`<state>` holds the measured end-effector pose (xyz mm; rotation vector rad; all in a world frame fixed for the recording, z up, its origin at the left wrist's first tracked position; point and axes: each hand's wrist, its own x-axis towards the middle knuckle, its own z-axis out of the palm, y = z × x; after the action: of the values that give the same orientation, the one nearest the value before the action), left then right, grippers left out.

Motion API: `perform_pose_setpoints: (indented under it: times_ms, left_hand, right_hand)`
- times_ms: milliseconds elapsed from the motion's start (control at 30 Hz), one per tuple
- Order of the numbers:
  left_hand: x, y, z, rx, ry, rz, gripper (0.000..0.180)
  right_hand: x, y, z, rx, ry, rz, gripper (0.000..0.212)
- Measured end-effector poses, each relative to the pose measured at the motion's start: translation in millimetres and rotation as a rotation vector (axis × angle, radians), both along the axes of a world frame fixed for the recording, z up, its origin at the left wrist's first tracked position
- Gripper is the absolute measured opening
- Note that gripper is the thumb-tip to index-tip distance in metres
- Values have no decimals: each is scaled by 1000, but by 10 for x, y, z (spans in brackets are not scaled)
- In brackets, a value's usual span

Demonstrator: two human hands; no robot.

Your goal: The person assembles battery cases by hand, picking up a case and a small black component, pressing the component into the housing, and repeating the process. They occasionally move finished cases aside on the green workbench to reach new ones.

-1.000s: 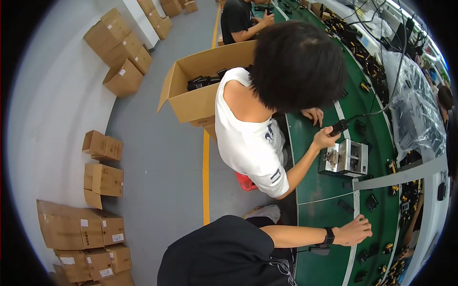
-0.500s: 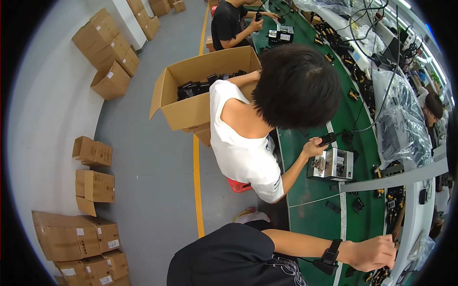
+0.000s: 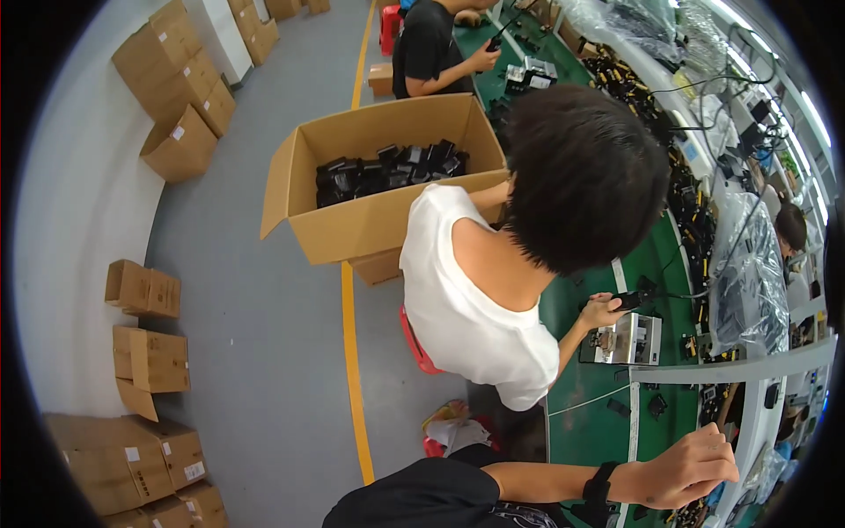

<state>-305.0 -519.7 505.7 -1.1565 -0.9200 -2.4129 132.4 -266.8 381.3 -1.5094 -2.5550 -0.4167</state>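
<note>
Fingers (image 3: 717, 469) of the left hand (image 3: 673, 475) curl loosely, held out over the long green surface (image 3: 585, 440), perhaps to clear what lies there; I can't tell whether they grip anything. The open carton (image 3: 387, 233) stands beside the seated co-worker (image 3: 480, 299), presumably for easy reach. Small dark pieces (image 3: 691, 515) lie nearest, just below those fingertips in view.

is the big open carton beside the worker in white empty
No, a pile of black parts lies inside the open carton.

L hand (image 3: 691, 466), blk wristband (image 3: 598, 488) on, nr green bench (image 3: 585, 440); co-worker (image 3: 480, 308) in wht by open ctn (image 3: 352, 236), blk parts (image 3: 392, 173) inside.
</note>
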Motion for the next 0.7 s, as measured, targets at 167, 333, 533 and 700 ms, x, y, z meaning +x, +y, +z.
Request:
perform_pose_setpoints:
  times_ms: [167, 333, 533, 700]
  left_hand:
    - [-364, -407, -25, 7, -33, -4, 25]
    - [-672, -522, -75, -83, -121, 12, 26]
    - [-762, -357, -160, -145, -108, -58, 26]
    - [-642, -219, -114, -216, -122, -204, 26]
  right_hand:
    - [-493, -18, 116, -13, -64, -34, 44]
    - [-794, 255, -16, -92, -165, -67, 45]
    - [-1223, 380, -567, -325, -67, 170, 43]
    - [-2032, 439, -1110, -533, 72, 385, 42]
